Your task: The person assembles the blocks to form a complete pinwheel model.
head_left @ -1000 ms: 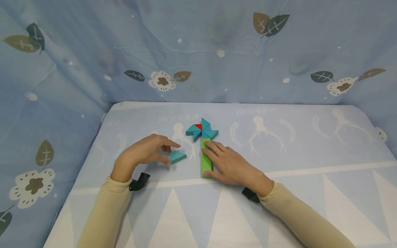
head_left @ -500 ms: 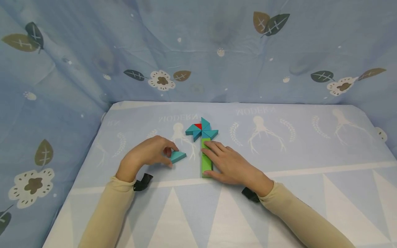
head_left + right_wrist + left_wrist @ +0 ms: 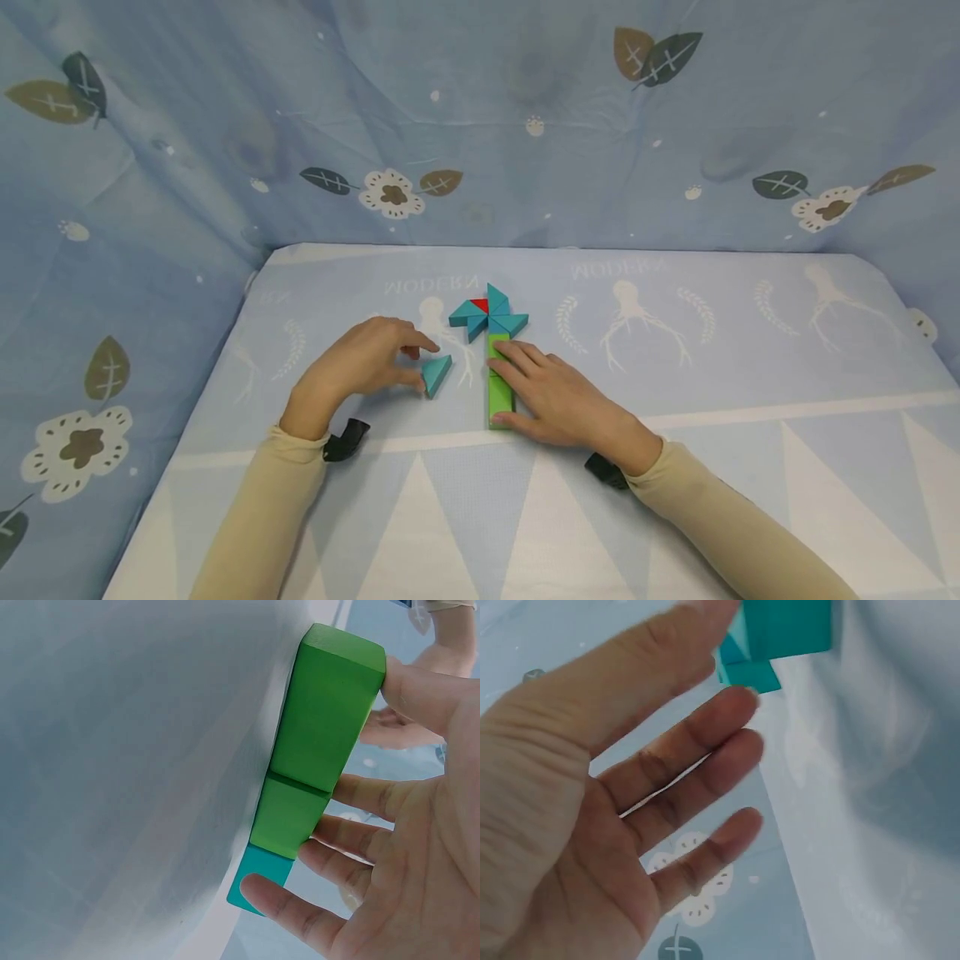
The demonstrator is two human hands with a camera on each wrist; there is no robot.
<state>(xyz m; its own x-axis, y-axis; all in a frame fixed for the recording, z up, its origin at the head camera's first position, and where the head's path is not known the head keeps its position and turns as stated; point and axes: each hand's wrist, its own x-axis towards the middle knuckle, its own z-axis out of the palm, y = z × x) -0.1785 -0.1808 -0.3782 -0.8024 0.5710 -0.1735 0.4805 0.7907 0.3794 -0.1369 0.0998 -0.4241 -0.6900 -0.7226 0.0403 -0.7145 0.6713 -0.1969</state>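
Note:
My left hand (image 3: pixel 367 358) is beside a loose teal triangular block (image 3: pixel 437 375), thumb tip right at the block's near edge and index finger raised over it. In the left wrist view the teal block (image 3: pixel 791 630) shows by the thumb, and the other fingers reach out loosely. My right hand (image 3: pixel 558 396) rests with outstretched fingers on a column of green blocks (image 3: pixel 500 398). Above the column sits a pinwheel shape of teal triangular blocks (image 3: pixel 497 302) with one red triangle (image 3: pixel 479 305). In the right wrist view, fingertips touch the green blocks (image 3: pixel 328 712) and a teal block (image 3: pixel 262 871).
A pale blue patterned cloth (image 3: pixel 712 375) covers the table, its far edge meeting a blue curtain (image 3: pixel 525 183) with leaf and flower prints. Another curtain stretch (image 3: pixel 172 267) hangs along the left side. A black strap piece (image 3: pixel 347 440) sits at the left wrist.
The loose teal triangle has turned, its long side now steeper, and its left end has come out from under the left fingers. The left index finger has lifted. The right hand stays put.

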